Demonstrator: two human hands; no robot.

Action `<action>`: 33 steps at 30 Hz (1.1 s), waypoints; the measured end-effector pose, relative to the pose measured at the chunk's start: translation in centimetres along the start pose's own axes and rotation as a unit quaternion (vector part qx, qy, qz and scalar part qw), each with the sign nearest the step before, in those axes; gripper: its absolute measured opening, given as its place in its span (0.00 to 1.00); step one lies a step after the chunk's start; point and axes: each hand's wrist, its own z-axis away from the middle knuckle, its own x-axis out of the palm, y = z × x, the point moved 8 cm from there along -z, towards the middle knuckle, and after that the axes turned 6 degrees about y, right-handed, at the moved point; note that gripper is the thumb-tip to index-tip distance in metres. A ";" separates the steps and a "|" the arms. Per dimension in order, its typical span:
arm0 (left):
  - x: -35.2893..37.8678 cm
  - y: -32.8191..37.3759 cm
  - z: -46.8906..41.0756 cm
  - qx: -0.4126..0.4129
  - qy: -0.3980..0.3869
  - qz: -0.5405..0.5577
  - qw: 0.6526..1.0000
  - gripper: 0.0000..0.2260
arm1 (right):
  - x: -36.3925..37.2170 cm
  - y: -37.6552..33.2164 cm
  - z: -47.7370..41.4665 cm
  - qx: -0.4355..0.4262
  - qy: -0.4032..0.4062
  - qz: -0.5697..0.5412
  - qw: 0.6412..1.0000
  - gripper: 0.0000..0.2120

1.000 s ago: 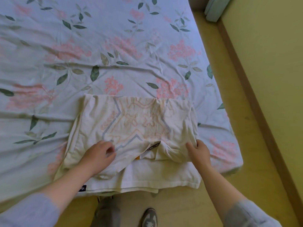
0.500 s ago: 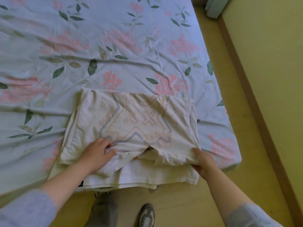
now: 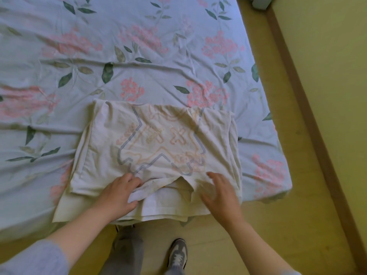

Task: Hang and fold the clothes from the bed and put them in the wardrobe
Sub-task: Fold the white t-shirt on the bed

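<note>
Head view, step in hand: folding was judged to be under way; no hanger or wardrobe was shown.
Left hand (image 3: 119, 193): its fingers were curled and clamped on a bunch of cloth at the garment's near edge.
Cream cotton T-shirt (image 3: 158, 143), faintly printed in grey and orange: it was laid folded and flat on the pale blue floral bed sheet (image 3: 59, 56), close to the bed's near edge, with a lower layer reaching that edge.
Long axis: it was judged to run left to right, parallel to the bed's near edge; the neck opening was turned toward the person.
Right hand (image 3: 220, 193): it was blurred, with its fingers spread apart over the cloth and nothing gripped.
Next move: the near edge would probably need to be smoothed, or lifted evenly from both sides, so that the next fold is kept square.
</note>
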 end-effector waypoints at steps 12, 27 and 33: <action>2.8 -1.0 3.9 -0.031 -0.109 -0.030 0.993 0.12 | 4.6 0.5 5.8 -0.098 -0.207 0.142 0.963 0.16; -6.0 -1.1 -2.7 -0.095 0.105 0.124 0.982 0.06 | -1.8 -4.2 -4.2 -0.001 -0.012 0.052 0.999 0.04; -12.1 -1.2 -11.2 -0.053 0.111 0.062 0.990 0.20 | -3.6 -5.9 -13.4 -0.001 -0.016 0.098 0.995 0.16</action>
